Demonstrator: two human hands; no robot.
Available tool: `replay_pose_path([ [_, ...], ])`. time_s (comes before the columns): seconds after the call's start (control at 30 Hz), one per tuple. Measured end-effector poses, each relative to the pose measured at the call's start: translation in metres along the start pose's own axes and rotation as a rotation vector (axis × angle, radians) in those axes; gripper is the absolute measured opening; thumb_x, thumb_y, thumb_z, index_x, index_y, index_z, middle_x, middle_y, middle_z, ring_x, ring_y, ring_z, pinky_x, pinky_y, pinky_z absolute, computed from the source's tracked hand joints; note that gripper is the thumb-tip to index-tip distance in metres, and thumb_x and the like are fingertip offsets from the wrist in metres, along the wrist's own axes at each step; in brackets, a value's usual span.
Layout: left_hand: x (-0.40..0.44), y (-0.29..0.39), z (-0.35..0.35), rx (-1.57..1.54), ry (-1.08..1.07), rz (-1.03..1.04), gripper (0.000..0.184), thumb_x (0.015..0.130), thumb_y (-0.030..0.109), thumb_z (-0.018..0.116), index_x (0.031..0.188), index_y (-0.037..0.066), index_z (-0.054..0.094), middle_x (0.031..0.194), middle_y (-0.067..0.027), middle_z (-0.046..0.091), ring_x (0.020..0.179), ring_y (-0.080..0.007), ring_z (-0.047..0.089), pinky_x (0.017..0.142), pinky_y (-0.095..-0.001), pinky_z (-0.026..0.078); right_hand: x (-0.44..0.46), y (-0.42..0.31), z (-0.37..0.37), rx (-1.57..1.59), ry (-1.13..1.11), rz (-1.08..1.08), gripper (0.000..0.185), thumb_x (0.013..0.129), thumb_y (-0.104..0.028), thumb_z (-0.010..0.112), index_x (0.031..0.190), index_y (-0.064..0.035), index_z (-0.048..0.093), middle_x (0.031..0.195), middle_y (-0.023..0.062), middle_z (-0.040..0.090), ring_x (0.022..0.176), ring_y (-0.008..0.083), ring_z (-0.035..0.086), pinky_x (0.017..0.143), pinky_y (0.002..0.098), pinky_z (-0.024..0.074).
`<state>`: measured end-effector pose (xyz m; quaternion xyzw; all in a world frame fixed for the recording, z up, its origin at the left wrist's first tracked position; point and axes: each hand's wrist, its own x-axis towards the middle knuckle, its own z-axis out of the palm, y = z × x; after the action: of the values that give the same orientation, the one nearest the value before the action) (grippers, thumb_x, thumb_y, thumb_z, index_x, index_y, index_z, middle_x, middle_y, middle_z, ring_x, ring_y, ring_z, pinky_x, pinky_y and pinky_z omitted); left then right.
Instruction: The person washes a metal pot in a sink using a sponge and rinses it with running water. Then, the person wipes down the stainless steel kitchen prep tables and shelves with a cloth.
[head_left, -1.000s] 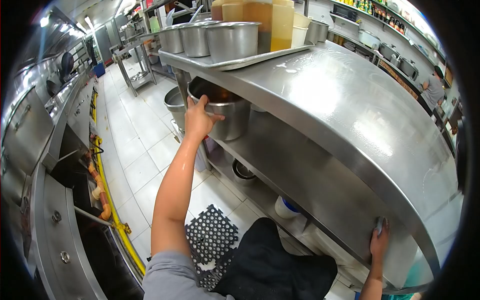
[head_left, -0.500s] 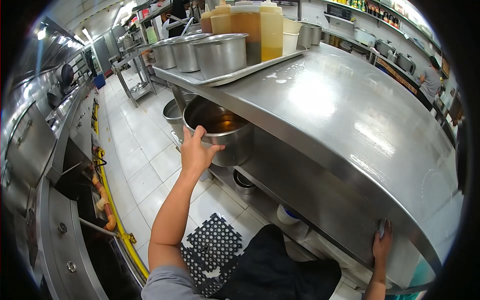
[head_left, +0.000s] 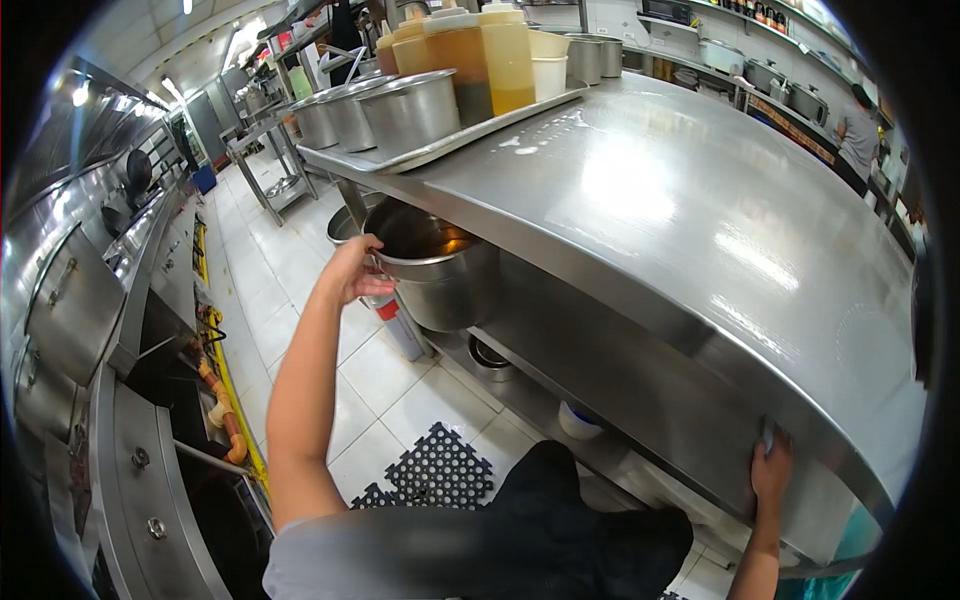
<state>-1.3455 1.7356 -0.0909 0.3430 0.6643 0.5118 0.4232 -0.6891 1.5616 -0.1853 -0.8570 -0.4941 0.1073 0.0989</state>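
Observation:
A deep stainless-steel pot (head_left: 450, 295) with brown liquid inside stands on the shelf beneath the steel worktable, partly under its edge. My left hand (head_left: 358, 272) grips the pot's near-left rim, thumb on top and fingers against the outer wall. Far to the right, my right hand (head_left: 771, 470) reaches under the tabletop and presses on the lower shelf (head_left: 640, 400). A small greyish piece (head_left: 768, 434) shows at its fingers; its kind is unclear. Behind the brown-liquid pot, another metal pot (head_left: 343, 226) is partly hidden.
On the steel worktable (head_left: 640, 230) a tray (head_left: 480, 128) carries metal pots and sauce bottles (head_left: 510, 65). Below are a small steel container (head_left: 490, 358) and a white tub (head_left: 578, 422). A perforated black mat (head_left: 440, 468) lies on the tiles. Another person (head_left: 857, 140) stands far right.
My left hand has shifted left along the pot's rim and turned, its fingers now outside the wall. My right hand has moved slightly up along the shelf. The view has shifted a little.

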Motion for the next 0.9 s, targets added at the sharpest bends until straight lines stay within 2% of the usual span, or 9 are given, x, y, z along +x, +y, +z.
replay_pose_path([
  [0.03, 0.002, 0.008, 0.000, -0.005, -0.167, -0.220, 0.047, 0.085, 0.020, 0.050, 0.123, -0.002, 0.033, 0.102, -0.0277, 0.056, 0.073, -0.0378, 0.065, 0.063, -0.0437, 0.061, 0.000, 0.000, -0.001, -0.011, -0.013, 0.020, 0.050, 0.089, -0.021, 0.052, 0.133, 0.0020, 0.050, 0.137, 0.0272, 0.048, 0.127, 0.0438, 0.044, 0.108, 0.0468, 0.0341],
  [0.2, 0.011, 0.016, 0.004, 0.310, -0.125, -0.246, 0.033, 0.087, 0.009, 0.044, 0.105, -0.017, 0.052, 0.087, -0.0252, 0.065, 0.068, -0.0294, 0.069, 0.066, -0.0381, 0.063, 0.005, 0.004, 0.003, -0.008, -0.021, -0.014, 0.049, 0.089, -0.023, 0.053, 0.130, 0.0044, 0.051, 0.132, 0.0287, 0.050, 0.123, 0.0427, 0.048, 0.105, 0.0467, 0.0374],
  [0.43, -0.029, -0.018, 0.008, 0.029, -0.028, -0.348, 0.023, 0.083, 0.000, 0.046, 0.099, -0.014, 0.054, 0.095, -0.0274, 0.063, 0.081, -0.0368, 0.069, 0.073, -0.0443, 0.062, 0.082, 0.130, 0.103, -0.319, -0.061, -0.149, 0.048, 0.093, -0.033, 0.053, 0.129, -0.0012, 0.054, 0.127, 0.0264, 0.056, 0.117, 0.0393, 0.055, 0.100, 0.0456, 0.0426],
  [0.5, -0.058, -0.027, 0.017, -0.029, 0.001, -0.335, 0.023, 0.080, -0.004, 0.045, 0.099, -0.015, 0.052, 0.093, -0.0288, 0.062, 0.084, -0.0417, 0.067, 0.074, -0.0479, 0.062, 0.074, 0.122, 0.098, -0.234, -0.045, -0.181, 0.047, 0.092, -0.032, 0.054, 0.129, -0.0018, 0.055, 0.127, 0.0255, 0.056, 0.117, 0.0392, 0.055, 0.100, 0.0455, 0.0427],
  [0.7, -0.157, -0.031, 0.011, -0.164, 0.080, -0.392, 0.034, 0.074, -0.008, 0.044, 0.107, -0.010, 0.048, 0.083, -0.0232, 0.060, 0.063, -0.0361, 0.067, 0.053, -0.0480, 0.062, -0.005, 0.079, 0.064, 0.001, -0.016, -0.390, 0.045, 0.090, -0.027, 0.056, 0.128, -0.0037, 0.056, 0.126, 0.0231, 0.058, 0.117, 0.0389, 0.056, 0.100, 0.0450, 0.0430],
  [0.77, -0.189, -0.041, -0.010, -0.132, 0.059, -0.434, 0.040, 0.072, -0.008, 0.044, 0.112, -0.011, 0.044, 0.084, -0.0227, 0.060, 0.060, -0.0356, 0.066, 0.049, -0.0478, 0.061, -0.061, -0.021, -0.029, -0.125, -0.431, -0.018, 0.046, 0.083, -0.016, 0.061, 0.128, -0.0034, 0.057, 0.127, 0.0219, 0.058, 0.120, 0.0373, 0.054, 0.102, 0.0440, 0.0411],
  [0.8, -0.208, -0.039, -0.018, -0.185, 0.085, -0.475, 0.043, 0.072, -0.007, 0.046, 0.115, -0.012, 0.043, 0.085, -0.0240, 0.060, 0.058, -0.0354, 0.066, 0.047, -0.0467, 0.061, -0.067, -0.015, -0.038, -0.163, -0.443, -0.034, 0.046, 0.083, -0.016, 0.061, 0.128, -0.0034, 0.057, 0.127, 0.0219, 0.058, 0.120, 0.0373, 0.054, 0.102, 0.0440, 0.0411],
  [0.87, -0.252, -0.034, -0.037, -0.167, 0.132, -0.534, 0.042, 0.072, -0.006, 0.047, 0.113, -0.012, 0.045, 0.086, -0.0243, 0.060, 0.057, -0.0356, 0.066, 0.046, -0.0461, 0.060, -0.089, 0.006, -0.046, 0.118, -0.293, -0.737, 0.049, 0.077, -0.018, 0.063, 0.123, -0.0030, 0.059, 0.125, 0.0247, 0.057, 0.120, 0.0377, 0.052, 0.105, 0.0438, 0.0385],
  [0.9, -0.273, -0.032, -0.047, -0.127, 0.153, -0.561, 0.042, 0.071, -0.006, 0.048, 0.112, -0.013, 0.046, 0.087, -0.0246, 0.060, 0.056, -0.0357, 0.066, 0.045, -0.0456, 0.060, -0.098, 0.001, -0.066, 0.089, -0.322, -0.749, 0.049, 0.077, -0.018, 0.063, 0.123, -0.0030, 0.059, 0.125, 0.0247, 0.057, 0.120, 0.0377, 0.052, 0.105, 0.0438, 0.0385],
])
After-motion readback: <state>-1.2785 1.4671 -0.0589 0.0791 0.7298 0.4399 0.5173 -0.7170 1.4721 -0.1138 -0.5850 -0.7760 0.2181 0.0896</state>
